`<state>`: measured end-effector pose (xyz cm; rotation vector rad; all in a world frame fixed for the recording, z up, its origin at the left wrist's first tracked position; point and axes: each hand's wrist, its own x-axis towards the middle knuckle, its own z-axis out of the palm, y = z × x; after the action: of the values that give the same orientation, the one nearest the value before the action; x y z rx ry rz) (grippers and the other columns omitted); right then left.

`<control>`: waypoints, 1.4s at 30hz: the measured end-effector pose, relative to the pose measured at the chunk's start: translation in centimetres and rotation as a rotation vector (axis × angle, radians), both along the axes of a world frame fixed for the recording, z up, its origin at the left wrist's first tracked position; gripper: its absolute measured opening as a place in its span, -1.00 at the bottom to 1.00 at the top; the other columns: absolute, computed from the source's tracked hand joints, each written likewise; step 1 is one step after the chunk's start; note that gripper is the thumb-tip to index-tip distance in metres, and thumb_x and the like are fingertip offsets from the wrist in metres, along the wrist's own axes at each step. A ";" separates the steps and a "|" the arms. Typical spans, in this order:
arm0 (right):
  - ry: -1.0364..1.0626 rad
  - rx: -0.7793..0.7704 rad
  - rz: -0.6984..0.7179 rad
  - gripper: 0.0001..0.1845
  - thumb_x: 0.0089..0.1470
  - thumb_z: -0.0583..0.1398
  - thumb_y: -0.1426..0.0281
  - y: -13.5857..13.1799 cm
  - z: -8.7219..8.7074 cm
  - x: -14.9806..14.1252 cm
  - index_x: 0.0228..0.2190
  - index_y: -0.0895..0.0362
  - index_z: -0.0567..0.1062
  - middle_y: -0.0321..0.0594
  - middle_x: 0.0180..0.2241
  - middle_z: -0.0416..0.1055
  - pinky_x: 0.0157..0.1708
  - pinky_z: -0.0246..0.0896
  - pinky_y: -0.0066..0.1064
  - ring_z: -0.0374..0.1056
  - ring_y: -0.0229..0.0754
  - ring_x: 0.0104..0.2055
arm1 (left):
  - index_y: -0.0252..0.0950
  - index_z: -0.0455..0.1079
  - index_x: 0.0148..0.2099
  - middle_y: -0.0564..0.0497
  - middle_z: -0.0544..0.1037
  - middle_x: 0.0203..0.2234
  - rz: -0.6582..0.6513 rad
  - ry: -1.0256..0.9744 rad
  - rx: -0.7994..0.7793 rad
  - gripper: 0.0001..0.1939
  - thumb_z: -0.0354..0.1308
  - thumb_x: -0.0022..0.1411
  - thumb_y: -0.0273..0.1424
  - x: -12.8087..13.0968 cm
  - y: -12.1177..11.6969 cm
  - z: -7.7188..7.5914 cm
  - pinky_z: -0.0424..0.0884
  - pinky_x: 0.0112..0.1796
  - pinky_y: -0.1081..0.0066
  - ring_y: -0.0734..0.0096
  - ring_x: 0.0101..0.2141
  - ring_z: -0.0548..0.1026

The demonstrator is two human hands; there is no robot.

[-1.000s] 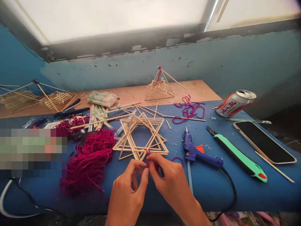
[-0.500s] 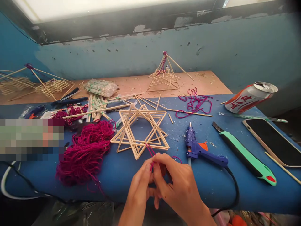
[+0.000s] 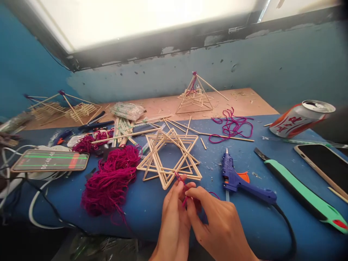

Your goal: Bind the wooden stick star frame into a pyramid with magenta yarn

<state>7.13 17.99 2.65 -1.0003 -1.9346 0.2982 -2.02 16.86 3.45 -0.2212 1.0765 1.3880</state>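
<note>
- While still pinching a short magenta yarn strand [image 3: 178,177] between fingertips, left hand [image 3: 174,224] and right hand [image 3: 220,226] pressed close together
- Just below the stick star frame [image 3: 179,136]
- Magenta yarn bundle [image 3: 111,181] left of that frame

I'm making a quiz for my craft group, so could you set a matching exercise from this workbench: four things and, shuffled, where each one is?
Things
1. Hot glue gun
2. Drink can
3. Stick pyramid
4. Phone with a lit screen

Places
A. Standing on the wooden board behind the blue mat
B. Lying flat on the mat, left of the magenta yarn
C. Lying on its side at the mat's far right
D. Lying on the mat beside a green-handled utility knife

Pairs: 1-D, 2-C, 3-A, 4-B
</note>
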 end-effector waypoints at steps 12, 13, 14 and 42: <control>0.079 -0.053 0.032 -0.87 0.26 0.08 0.49 1.1 -1.0 -1.2 -0.21 0.08 0.40 -0.48 -0.52 0.50 -0.61 0.09 -0.52 0.39 -0.40 -0.64 | -0.34 0.55 -0.16 -0.02 0.58 -0.38 -0.019 -0.141 0.119 -0.76 0.40 0.07 -0.48 -1.3 0.3 -2.6 0.48 -0.28 0.44 0.38 -0.37 0.57; 0.085 -0.064 0.034 -0.88 0.26 0.08 0.48 1.2 -1.0 -1.3 -0.21 0.08 0.40 -0.47 -0.52 0.50 -0.61 0.10 -0.53 0.39 -0.40 -0.64 | -0.33 0.55 -0.16 -0.03 0.59 -0.35 -0.020 -0.139 0.138 -0.76 0.40 0.07 -0.48 -1.4 0.3 -2.9 0.49 -0.24 0.43 0.36 -0.33 0.58; 0.088 -0.081 0.033 -0.89 0.27 0.08 0.48 1.2 -1.0 -1.3 -0.21 0.08 0.40 -0.47 -0.52 0.50 -0.61 0.11 -0.54 0.38 -0.40 -0.64 | -0.33 0.56 -0.15 -0.04 0.60 -0.33 -0.019 -0.139 0.149 -0.75 0.39 0.07 -0.47 -1.4 0.3 -3.1 0.50 -0.21 0.41 0.33 -0.30 0.59; 0.156 -0.704 -0.161 -0.78 0.21 0.19 0.19 2.1 0.5 -1.9 -0.22 0.08 0.46 -0.42 -0.68 0.35 -0.63 0.12 -0.52 0.27 -0.31 -0.67 | -0.31 0.51 -0.04 -0.01 0.60 -0.27 -0.022 -0.107 0.225 -0.63 0.42 0.10 -0.34 -0.5 -0.2 -1.6 0.37 -0.40 0.57 0.57 -0.41 0.48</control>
<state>5.20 20.09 3.10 -1.5170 -1.6116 0.9760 -2.50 16.67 1.87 -0.1180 0.8251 1.4484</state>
